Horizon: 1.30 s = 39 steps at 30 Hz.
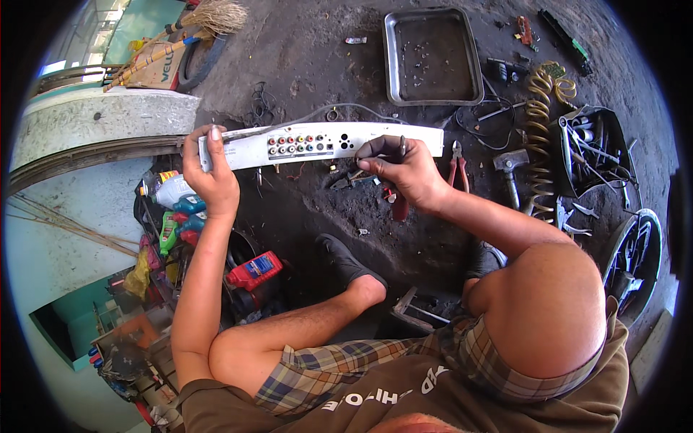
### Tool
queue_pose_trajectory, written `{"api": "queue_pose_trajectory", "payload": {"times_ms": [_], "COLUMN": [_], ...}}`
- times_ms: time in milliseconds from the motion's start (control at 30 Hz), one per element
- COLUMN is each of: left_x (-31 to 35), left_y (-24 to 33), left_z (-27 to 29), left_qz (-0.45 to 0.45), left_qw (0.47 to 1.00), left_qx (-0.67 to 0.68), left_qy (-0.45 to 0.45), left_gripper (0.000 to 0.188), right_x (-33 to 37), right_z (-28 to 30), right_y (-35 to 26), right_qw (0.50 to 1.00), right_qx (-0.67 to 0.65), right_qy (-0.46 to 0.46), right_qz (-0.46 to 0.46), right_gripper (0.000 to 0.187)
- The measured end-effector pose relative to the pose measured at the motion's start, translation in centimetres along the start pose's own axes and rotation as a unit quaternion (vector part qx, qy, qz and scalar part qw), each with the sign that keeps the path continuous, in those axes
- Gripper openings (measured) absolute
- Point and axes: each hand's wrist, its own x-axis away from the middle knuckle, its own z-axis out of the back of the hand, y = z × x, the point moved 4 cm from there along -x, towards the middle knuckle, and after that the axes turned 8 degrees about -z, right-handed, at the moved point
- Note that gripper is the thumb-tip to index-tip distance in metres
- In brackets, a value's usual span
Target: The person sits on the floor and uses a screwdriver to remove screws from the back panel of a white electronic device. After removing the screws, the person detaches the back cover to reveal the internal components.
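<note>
1. A white audio-video socket panel (336,132) is stretching between the hands, above dark ground (303,209).
2. The left hand (209,169) is pinching its left end.
3. The right hand (413,169) is bunching its fingers by the front — whether pinching anything, I cannot tell.
4. Work looks partway: the panel is seemingly hanging loose already; its round sockets (296,144) are sitting mounted — perhaps what is left.

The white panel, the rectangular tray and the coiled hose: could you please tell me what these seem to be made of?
The white panel has a smooth, pale finish, perhaps painted metal, though plastic is possible. The rectangular tray looks like greyish metal, judging by its shiny rim. The coiled hose seems plastic, with glossy highlights along its yellowish coils.
</note>
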Motion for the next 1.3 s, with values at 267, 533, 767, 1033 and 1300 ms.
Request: {"api": "queue_pose_trajectory", "payload": {"times_ms": [267,533,767,1033,1300], "left_x": [-0.5,-0.8,-0.8,-0.8,-0.7], "left_y": [1.4,2.2,2.2,2.2,2.2], "left_z": [-0.5,-0.9,-1.0,-1.2,-1.1], "left_qz": [0.017,0.006,0.006,0.005,0.002], "left_qw": [1.0,1.0,1.0,1.0,1.0], "left_qx": [-0.016,-0.026,-0.02,-0.013,-0.007], "left_qy": [-0.011,-0.006,-0.006,-0.006,-0.005], "left_gripper": [0.026,0.024,0.025,0.025,0.025], "right_x": [-0.2,-2.1,-2.4,-2.4,-1.2], "right_z": [-0.8,-1.0,-0.8,-1.0,-1.6], "right_y": [-3.8,-3.5,-3.2,-3.2,-4.6], "right_qw": [0.919,0.937,0.957,0.95,0.895], "right_qx": [0.259,0.222,0.165,0.175,0.301], "right_qy": [0.082,0.107,0.081,0.09,0.121], "right_qz": [0.286,0.247,0.223,0.244,0.306], "right_gripper": [0.021,0.023,0.022,0.019,0.019]}}
